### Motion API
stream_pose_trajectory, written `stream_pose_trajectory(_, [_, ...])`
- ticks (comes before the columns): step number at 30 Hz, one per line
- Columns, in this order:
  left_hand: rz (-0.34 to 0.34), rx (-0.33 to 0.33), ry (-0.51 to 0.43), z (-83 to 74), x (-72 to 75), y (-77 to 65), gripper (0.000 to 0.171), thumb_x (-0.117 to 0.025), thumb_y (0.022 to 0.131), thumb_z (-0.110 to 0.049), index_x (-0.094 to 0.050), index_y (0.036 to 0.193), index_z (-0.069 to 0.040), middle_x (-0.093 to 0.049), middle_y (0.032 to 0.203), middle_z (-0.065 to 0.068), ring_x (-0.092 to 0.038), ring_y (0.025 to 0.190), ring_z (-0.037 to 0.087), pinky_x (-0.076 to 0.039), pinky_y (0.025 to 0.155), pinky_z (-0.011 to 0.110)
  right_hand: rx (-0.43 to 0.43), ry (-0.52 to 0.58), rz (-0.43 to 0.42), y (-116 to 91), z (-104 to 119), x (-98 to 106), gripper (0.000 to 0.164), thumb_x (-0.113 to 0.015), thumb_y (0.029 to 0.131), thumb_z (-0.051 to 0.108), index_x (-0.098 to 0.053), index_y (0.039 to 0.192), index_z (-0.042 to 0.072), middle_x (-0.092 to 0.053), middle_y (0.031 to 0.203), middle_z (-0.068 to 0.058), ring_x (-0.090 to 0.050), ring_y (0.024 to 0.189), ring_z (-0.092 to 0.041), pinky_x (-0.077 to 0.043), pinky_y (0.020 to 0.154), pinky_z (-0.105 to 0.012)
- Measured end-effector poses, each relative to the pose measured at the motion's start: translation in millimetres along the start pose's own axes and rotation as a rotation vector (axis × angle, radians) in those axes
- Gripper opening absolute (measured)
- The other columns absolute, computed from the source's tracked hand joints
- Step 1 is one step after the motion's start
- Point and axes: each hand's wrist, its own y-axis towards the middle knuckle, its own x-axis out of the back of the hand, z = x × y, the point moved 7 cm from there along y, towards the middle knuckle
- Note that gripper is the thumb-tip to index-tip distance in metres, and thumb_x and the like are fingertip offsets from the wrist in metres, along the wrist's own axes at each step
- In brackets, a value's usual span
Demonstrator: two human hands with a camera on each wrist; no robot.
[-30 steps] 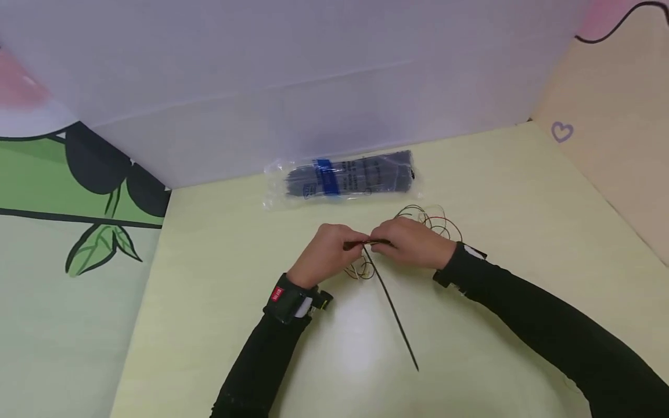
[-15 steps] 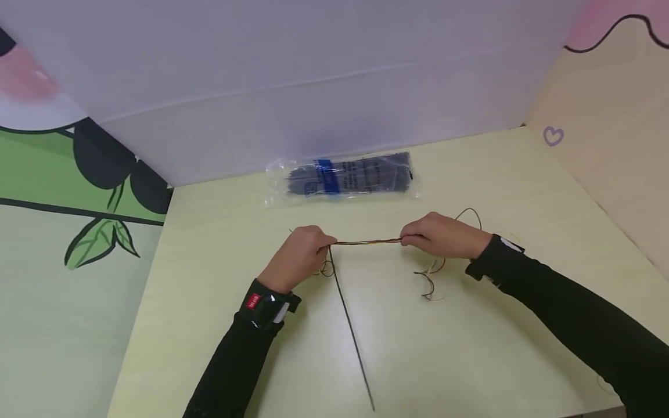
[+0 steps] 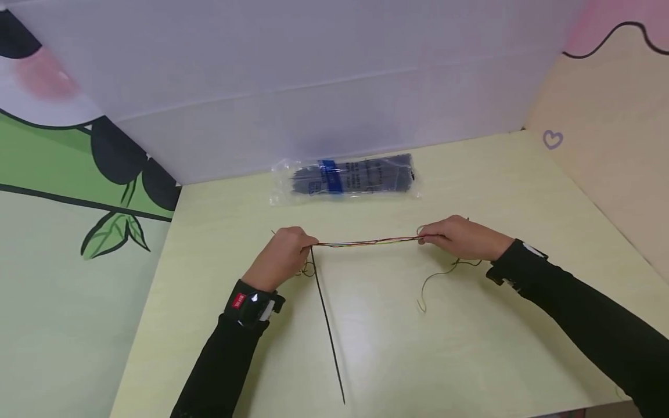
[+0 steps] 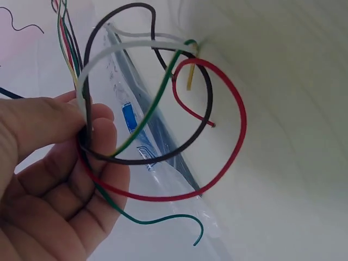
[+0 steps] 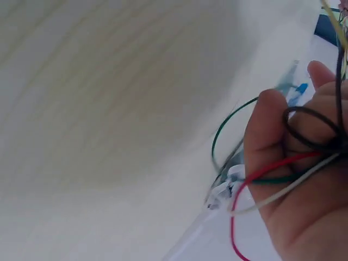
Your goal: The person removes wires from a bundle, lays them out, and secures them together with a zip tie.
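A bundle of thin coloured wires stretches nearly straight between my hands, above the table. My left hand pinches its left part between thumb and fingers. From that pinch a long, thin black cable tie slants down toward the table's front. In the left wrist view, loose wire ends curl past the fingers, among them a wide red wire loop. My right hand grips the bundle's right part. In the right wrist view, a black wire loop and a red wire hang across the palm.
A clear plastic bag of dark cable ties with a blue band lies at the back of the pale table. Behind it rises a light wall; painted panels stand at left and right.
My hands have moved apart, the left going left and the right going right, so the wires between them now stretch out. The cable tie has shifted left with my left hand.
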Motion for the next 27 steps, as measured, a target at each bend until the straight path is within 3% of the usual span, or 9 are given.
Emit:
stream_pose_trajectory(6, [0.025, 0.009, -0.009, 6.0, -5.5, 0.7, 0.026, -0.060, 0.090, 0.005, -0.078, 0.104, -0.009, -0.072, 0.087, 0.006, -0.063, 0.077, 0.013, -0.053, 0.067, 0.023, 0.003, -0.046, -0.046, -2.5, -16.6, 2.2, 0.015, -0.056, 0.100, 0.020, -0.070, 0.105, 0.018, -0.069, 0.093, 0.008, -0.054, 0.077, -0.006, -0.043, 0.072, -0.024])
stream_pose_trajectory(9, [0.035, 0.026, -0.005, 8.7, -7.6, 0.4, 0.026, -0.059, 0.090, 0.005, -0.078, 0.103, -0.009, -0.072, 0.087, 0.006, -0.063, 0.078, 0.013, -0.053, 0.068, 0.024, -0.003, -0.083, -0.054, -3.9, -22.6, 4.4, 0.012, -0.057, 0.100, 0.019, -0.067, 0.095, 0.017, -0.055, 0.074, 0.011, -0.044, 0.067, -0.003, -0.038, 0.068, -0.024])
stream_pose_trajectory(12, [0.044, 0.049, -0.009, 12.2, -9.1, 0.4, 0.027, -0.059, 0.090, 0.005, -0.078, 0.104, -0.009, -0.071, 0.086, 0.005, -0.063, 0.078, 0.013, -0.053, 0.068, 0.024, 0.006, -0.177, -0.069, -5.2, -28.0, 7.7, 0.013, -0.058, 0.099, 0.016, -0.063, 0.087, 0.017, -0.043, 0.067, 0.010, -0.038, 0.064, -0.005, -0.036, 0.068, -0.026])
stream_pose_trajectory(19, [-0.015, 0.020, 0.071, 15.5, -2.1, 13.4, 0.029, -0.063, 0.087, 0.009, -0.077, 0.105, -0.008, -0.072, 0.088, 0.007, -0.067, 0.083, 0.018, -0.057, 0.072, 0.027, 0.137, -0.562, -0.257, -7.6, -26.8, 27.0, 0.002, -0.066, 0.091, 0.009, -0.065, 0.090, 0.011, -0.057, 0.073, 0.001, -0.054, 0.069, -0.018, -0.041, 0.059, -0.033])
stream_pose_trajectory(21, [-0.035, 0.005, 0.106, 15.4, -0.2, 19.3, 0.032, -0.064, 0.084, 0.012, -0.077, 0.106, -0.008, -0.072, 0.090, 0.008, -0.068, 0.086, 0.020, -0.058, 0.074, 0.028, 0.166, -0.647, -0.308, -8.9, -28.0, 32.5, 0.009, -0.070, 0.087, 0.005, -0.067, 0.095, 0.008, -0.058, 0.076, -0.004, -0.055, 0.070, -0.023, -0.040, 0.056, -0.035])
stream_pose_trajectory(27, [-0.042, 0.016, 0.210, 18.2, -8.1, 32.6, 0.033, -0.068, 0.075, 0.015, -0.078, 0.098, -0.005, -0.072, 0.089, 0.009, -0.070, 0.086, 0.023, -0.059, 0.073, 0.031, 0.191, -0.744, -0.360, -2.7, -40.8, 34.8, 0.021, -0.070, 0.085, 0.001, -0.065, 0.105, 0.006, -0.062, 0.087, -0.009, -0.058, 0.077, -0.028, -0.045, 0.066, -0.040])
